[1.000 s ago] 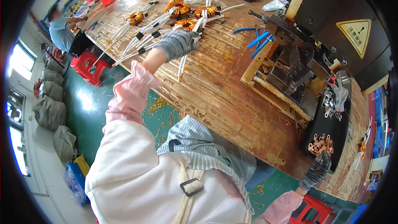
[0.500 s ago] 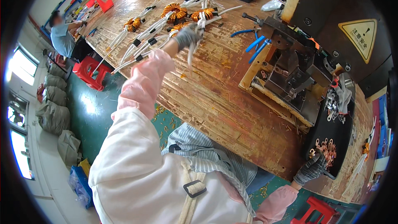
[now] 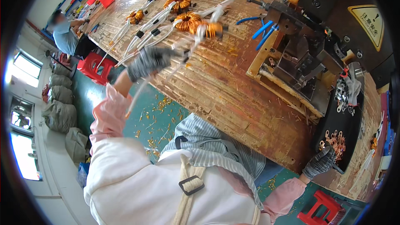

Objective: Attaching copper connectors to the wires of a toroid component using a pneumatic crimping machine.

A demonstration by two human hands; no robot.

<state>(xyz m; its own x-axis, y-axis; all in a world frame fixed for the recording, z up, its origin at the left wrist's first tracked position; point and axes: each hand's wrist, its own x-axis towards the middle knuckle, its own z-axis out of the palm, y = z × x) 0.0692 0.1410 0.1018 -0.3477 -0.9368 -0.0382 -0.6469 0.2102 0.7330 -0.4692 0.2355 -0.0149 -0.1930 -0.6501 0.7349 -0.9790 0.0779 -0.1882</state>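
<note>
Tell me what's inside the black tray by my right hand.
The tray holds coppery lugs at the near end, silvery pieces toward the far end. Your right hand hides whatever lies beneath it.

free tabletop [image 3: 225, 100] runs between copper coils [image 3: 186, 26] and the obstructing dark press [image 3: 306, 56].

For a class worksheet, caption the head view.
Left hand holds a coil by its white leads; right hand at copper terminals.

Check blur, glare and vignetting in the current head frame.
Head view: gray knit-gloved left hand and a copper-orange ring coil motion-blurred; gray knit-gloved right hand sharper; rectangular window blown out white; fisheye vignette blackens the corners.
</note>
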